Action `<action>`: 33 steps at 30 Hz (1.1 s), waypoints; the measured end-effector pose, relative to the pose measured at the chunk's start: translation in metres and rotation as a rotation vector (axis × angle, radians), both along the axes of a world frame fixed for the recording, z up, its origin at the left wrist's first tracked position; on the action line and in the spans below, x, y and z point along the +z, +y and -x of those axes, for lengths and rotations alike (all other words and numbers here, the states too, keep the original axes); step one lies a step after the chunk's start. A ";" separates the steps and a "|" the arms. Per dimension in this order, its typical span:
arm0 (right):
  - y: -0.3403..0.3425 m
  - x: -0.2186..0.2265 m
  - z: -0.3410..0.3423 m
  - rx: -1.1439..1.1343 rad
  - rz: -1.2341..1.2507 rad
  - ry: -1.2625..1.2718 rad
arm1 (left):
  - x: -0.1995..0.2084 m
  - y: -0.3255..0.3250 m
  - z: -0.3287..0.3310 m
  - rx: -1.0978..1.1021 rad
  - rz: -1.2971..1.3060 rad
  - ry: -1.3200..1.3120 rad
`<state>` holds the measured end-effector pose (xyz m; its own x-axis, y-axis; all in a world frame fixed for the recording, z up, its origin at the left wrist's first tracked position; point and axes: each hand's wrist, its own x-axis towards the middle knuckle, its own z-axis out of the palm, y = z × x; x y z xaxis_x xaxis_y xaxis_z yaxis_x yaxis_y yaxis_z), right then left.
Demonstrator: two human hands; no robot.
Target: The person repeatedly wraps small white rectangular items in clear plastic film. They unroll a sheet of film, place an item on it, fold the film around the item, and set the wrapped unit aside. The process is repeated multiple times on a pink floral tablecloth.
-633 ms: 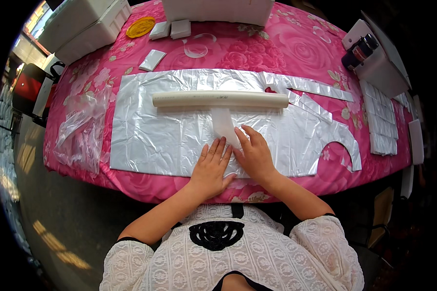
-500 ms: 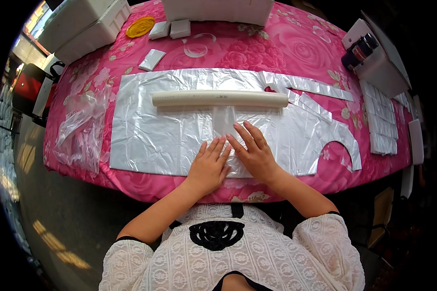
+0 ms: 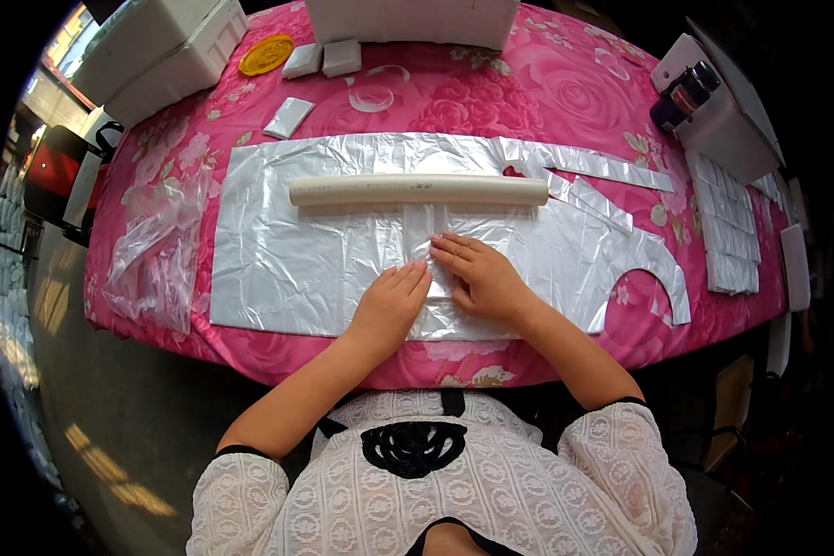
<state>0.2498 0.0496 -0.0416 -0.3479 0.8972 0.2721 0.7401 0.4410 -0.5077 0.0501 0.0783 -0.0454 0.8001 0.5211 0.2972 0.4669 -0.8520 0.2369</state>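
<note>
A shiny white plastic sheet (image 3: 278,269), shaped like a disposable apron with curved cut-outs and long strips at its right end, lies spread before me. Across its far half rests a cream-coloured tube (image 3: 417,191), which neither hand touches. My left hand (image 3: 394,299) lies flat on the sheet's near middle, fingers stretched out side by side. Just right of it, my right hand (image 3: 480,276) rests on the plastic with its fingers lightly bent and close together, thumb apart. Between the fingertips and the tube runs a narrow smooth band in the plastic. Nothing shows gripped in either hand.
Crumpled clear plastic (image 3: 157,250) lies at the left. Small folded white packets (image 3: 289,118) and a yellow coil (image 3: 266,56) sit farther back. White foam boxes (image 3: 412,20) stand along the far edge. At right are a dark bottle (image 3: 684,97) and stacked folded plastic (image 3: 723,227).
My right hand's fingers, spread before, have drawn together and bent a little. My left hand's fingers have closed up side by side. The tube and the sheet look nearly unmoved.
</note>
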 end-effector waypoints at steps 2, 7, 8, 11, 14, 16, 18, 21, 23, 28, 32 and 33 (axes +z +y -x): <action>0.001 0.001 -0.002 0.009 0.020 -0.001 | -0.002 0.004 -0.002 -0.006 -0.003 -0.027; 0.002 -0.002 -0.003 0.008 -0.043 0.020 | 0.000 0.007 -0.003 -0.013 0.055 -0.105; 0.000 -0.002 -0.002 0.009 -0.062 0.022 | 0.001 0.004 0.000 -0.017 0.120 -0.123; -0.013 -0.005 0.002 0.020 -0.121 0.025 | 0.003 -0.009 0.013 -0.060 0.281 -0.200; -0.029 -0.005 0.007 0.083 -0.098 0.077 | 0.005 -0.023 0.023 -0.138 0.282 -0.288; -0.034 -0.003 0.011 0.068 -0.073 0.126 | 0.009 -0.027 0.024 -0.139 0.253 -0.313; -0.035 -0.002 0.011 0.057 -0.037 0.170 | 0.013 -0.028 0.022 -0.082 0.240 -0.308; -0.033 0.000 0.012 0.018 0.034 0.263 | 0.013 -0.023 0.020 -0.093 0.233 -0.265; -0.031 0.004 0.014 -0.013 0.084 0.275 | 0.010 -0.020 0.017 -0.086 0.211 -0.280; -0.027 0.003 0.014 -0.040 0.136 0.265 | 0.009 -0.022 0.016 -0.043 0.226 -0.311; -0.032 -0.005 0.013 -0.039 0.083 0.245 | 0.000 -0.021 0.023 -0.033 0.231 -0.364; -0.034 -0.006 0.013 -0.050 0.076 0.237 | -0.002 -0.021 0.024 -0.028 0.232 -0.374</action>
